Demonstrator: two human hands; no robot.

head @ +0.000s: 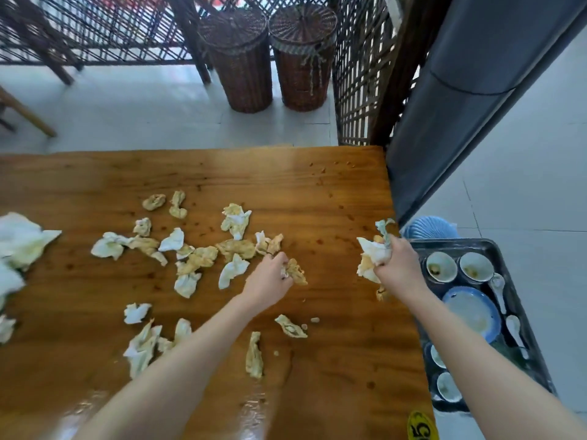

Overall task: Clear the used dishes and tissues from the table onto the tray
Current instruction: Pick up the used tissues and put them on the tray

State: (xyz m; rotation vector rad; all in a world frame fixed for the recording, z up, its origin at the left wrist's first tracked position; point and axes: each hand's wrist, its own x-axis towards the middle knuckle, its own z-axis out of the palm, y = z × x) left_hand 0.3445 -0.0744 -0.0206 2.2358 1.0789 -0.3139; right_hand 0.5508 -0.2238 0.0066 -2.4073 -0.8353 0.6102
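Soiled tissues (197, 258) lie scattered across the wooden counter (286, 179). The left hand (270, 279) pinches one crumpled tissue (297, 271) near the middle, while the right hand (398, 260) grips a bunch of tissues (370, 249) at the counter's right edge, beside the tray (521, 315) of used bowls (441, 266).

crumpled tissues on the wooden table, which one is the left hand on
The yellow-stained crumpled tissue pinched by the left hand; all others on the brown wooden table lie untouched.

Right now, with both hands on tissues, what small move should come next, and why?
Probably the left hand should lift the stained tissue it pinches and pass it to the right hand, which grips a wad near the tray.
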